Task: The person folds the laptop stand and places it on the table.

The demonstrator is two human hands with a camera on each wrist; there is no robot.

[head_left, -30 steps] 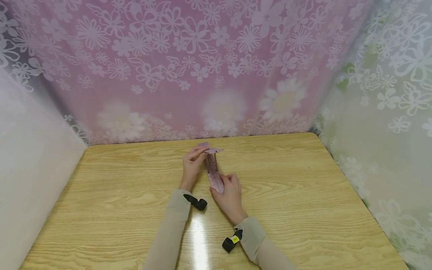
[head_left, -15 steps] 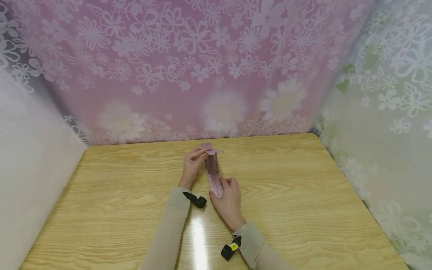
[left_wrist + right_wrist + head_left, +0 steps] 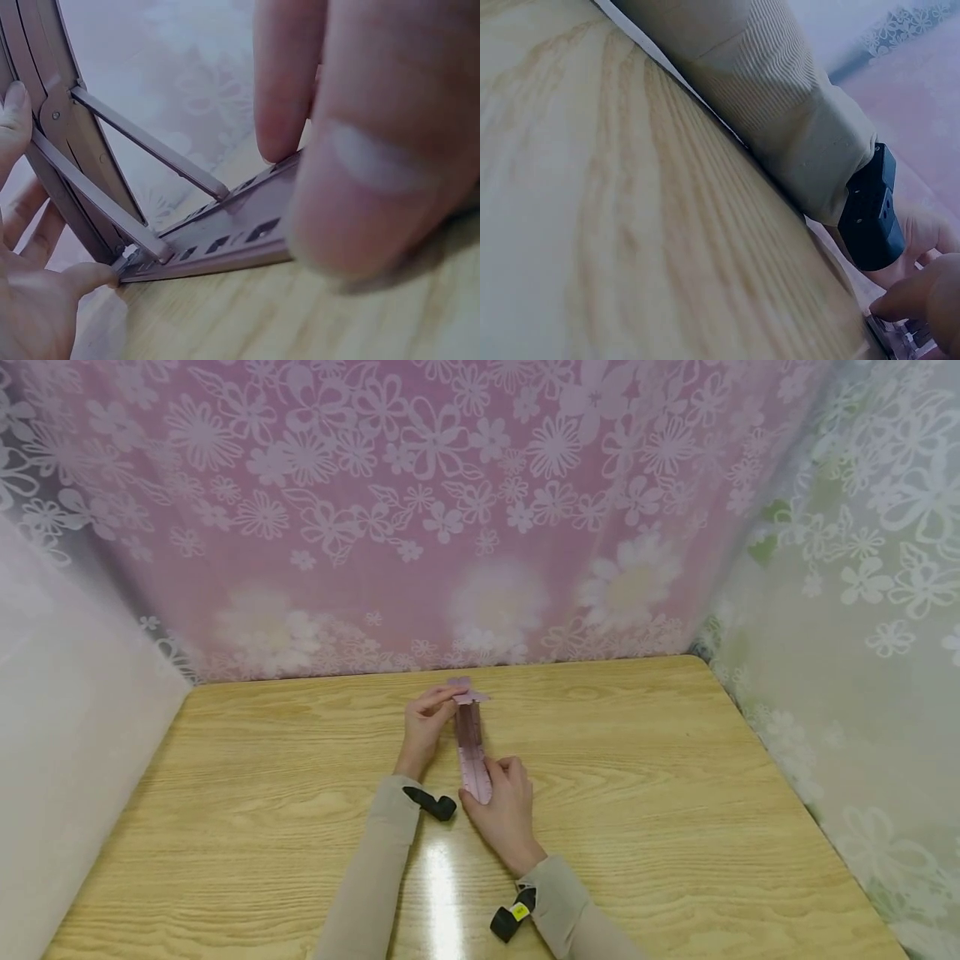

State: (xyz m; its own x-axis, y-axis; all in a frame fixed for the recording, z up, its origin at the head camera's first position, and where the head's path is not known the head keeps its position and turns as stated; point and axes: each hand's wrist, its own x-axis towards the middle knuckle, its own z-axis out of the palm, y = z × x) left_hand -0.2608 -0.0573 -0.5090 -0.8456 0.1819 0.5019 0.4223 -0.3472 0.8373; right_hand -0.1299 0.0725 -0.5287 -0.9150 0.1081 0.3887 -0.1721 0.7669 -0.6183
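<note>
A pinkish metal folding stand (image 3: 474, 772) is held between both hands over the middle of the table. In the left wrist view its panel (image 3: 52, 82) stands raised from a slotted base (image 3: 229, 225), with two thin struts (image 3: 150, 141) joining them. My left hand (image 3: 426, 727) grips the far, raised part, thumb low by the hinge. My right hand (image 3: 506, 810) pinches the near end of the base between thumb and fingers; its fingertips (image 3: 360, 217) loom large in the left wrist view. In the right wrist view, only a corner of the stand (image 3: 911, 334) shows.
The wood-grain table (image 3: 675, 777) has a pink flowered curtain (image 3: 450, 527) behind it and pale curtains at both sides. Each sleeve cuff carries a small black camera, one on the left wrist (image 3: 442, 807) and one on the right (image 3: 506, 924).
The stand has turned slightly, its near end shifting left and toward me. My right hand has moved a little with it. My left hand keeps nearly the same place and grip.
</note>
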